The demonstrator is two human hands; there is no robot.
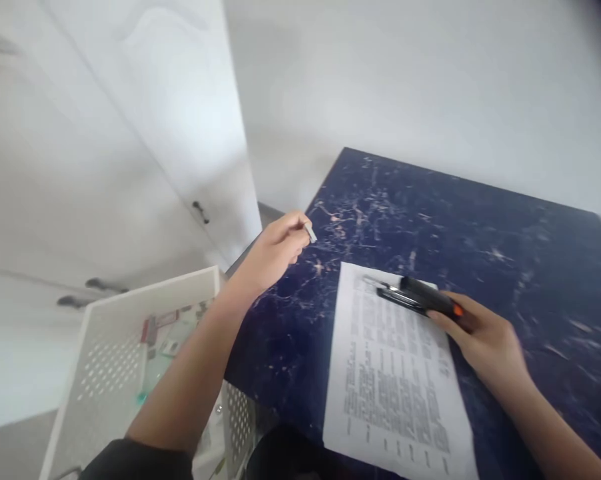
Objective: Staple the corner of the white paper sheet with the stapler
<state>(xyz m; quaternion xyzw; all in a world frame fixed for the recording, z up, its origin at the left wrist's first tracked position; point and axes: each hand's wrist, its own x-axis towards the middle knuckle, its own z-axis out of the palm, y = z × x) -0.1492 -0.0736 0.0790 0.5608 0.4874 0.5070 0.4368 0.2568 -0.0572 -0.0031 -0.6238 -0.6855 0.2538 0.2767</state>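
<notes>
My left hand [275, 253] is raised over the left edge of the table, with thumb and fingers pinching a small grey strip of staples [310, 233]. Over the top part of a printed sheet of paper [395, 393], my right hand [493, 343] grips a black stapler [423, 295] with an orange mark on it. The stapler is opened up, its jaws pointing left and a metal part showing between them. My right palm hides its rear end. The sheet lies flat on the dark blue marbled table [480, 227], its lines of print too blurred to read.
At the lower left, beside the table, stands a white perforated basket [105, 373] with assorted small items inside, partly behind my left forearm. White cupboard doors [130, 147] with dark handles rise behind it. A pale wall [405, 87] runs along the table's far side.
</notes>
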